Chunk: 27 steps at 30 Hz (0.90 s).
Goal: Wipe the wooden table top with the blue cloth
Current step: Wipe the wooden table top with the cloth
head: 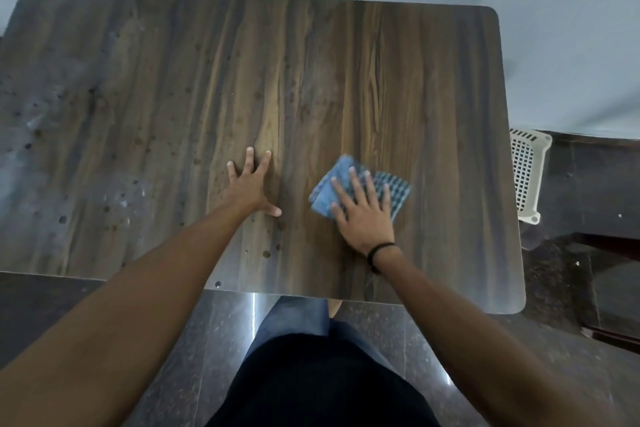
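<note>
From the head camera, the right hand (363, 215) is pressing flat, fingers spread straight, on the folded blue cloth (360, 185), which is lying on the wooden table top (311, 80) toward its near right part. The left hand (251, 185) is resting beside it, fingers splayed, holding nothing. Drops and smears are dotting the left side. A white basket (526, 173) is sitting off the right edge.

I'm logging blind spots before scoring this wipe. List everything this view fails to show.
Head view only.
Folded blue cloth: middle covered by the right hand pressing it.
Dark wooden table top: left end cut off by the frame edge.
White perforated plastic basket: partly hidden behind the table's right edge.
Specks at left: too blurred to tell wet from dry.
</note>
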Motion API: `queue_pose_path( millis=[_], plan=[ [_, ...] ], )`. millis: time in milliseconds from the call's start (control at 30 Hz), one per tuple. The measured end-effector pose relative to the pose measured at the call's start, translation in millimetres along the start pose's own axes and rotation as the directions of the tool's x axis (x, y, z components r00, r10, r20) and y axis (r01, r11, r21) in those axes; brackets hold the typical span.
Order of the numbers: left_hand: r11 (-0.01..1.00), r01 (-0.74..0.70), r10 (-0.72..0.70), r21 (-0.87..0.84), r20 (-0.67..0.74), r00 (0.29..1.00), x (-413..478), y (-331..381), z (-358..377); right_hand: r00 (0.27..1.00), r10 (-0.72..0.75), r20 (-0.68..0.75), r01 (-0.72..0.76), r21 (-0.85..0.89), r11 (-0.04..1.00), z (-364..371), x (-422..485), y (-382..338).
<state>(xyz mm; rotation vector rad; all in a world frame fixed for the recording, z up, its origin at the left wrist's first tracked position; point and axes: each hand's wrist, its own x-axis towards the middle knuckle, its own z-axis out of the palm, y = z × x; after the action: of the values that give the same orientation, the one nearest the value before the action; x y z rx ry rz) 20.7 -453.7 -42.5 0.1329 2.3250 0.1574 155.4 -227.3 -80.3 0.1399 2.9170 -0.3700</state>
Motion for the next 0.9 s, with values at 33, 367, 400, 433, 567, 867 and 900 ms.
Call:
queue_pose_path(
  millis=[33, 367, 400, 433, 567, 867, 900],
  plan=[
    [1.0, -0.001, 0.001, -0.008, -0.004, 1.0, -0.7, -0.9, -0.5, 0.987, -0.156, 0.036, 0.157, -0.048, 0.986, 9.9, -17.8, -8.0],
    [1.0, -0.003, 0.003, 0.004, -0.005, 1.0, -4.7, 2.7, -4.6, 0.999, 0.018, -0.036, -0.018, 0.005, 1.0, 0.0, -38.5, 38.3],
    [1.0, -0.003, 0.003, 0.007, -0.006, 1.0, -5.4, 2.7, -5.0, 0.993, 0.105, -0.049, -0.103, 0.047, 0.994, 5.5, -40.8, 12.8],
    [1.0, -0.004, 0.004, 0.007, -0.01, 1.0, -6.1, 2.7, -5.3, 0.997, 0.076, -0.028, -0.075, 0.041, 0.996, 14.4, -48.6, -9.8],
    [1.0, -0.008, 0.008, -0.003, -0.014, 1.0, -8.8, 3.4, -5.7, 0.834, -0.534, 0.14, 0.548, -0.088, 0.832, 25.2, -93.8, 2.9],
    [1.0, 0.007, -0.007, 0.001, -0.046, 0.999, -7.6, -5.1, -1.3, 0.999, -0.032, 0.022, 0.031, 0.008, 0.999, 25.8, -56.8, -33.5],
    [1.0, 0.024, -0.024, -0.013, -0.044, 0.999, -6.2, -10.6, -1.5, 0.972, -0.227, 0.062, 0.23, -0.038, 0.972, 30.6, -67.3, -33.9]
  ],
)
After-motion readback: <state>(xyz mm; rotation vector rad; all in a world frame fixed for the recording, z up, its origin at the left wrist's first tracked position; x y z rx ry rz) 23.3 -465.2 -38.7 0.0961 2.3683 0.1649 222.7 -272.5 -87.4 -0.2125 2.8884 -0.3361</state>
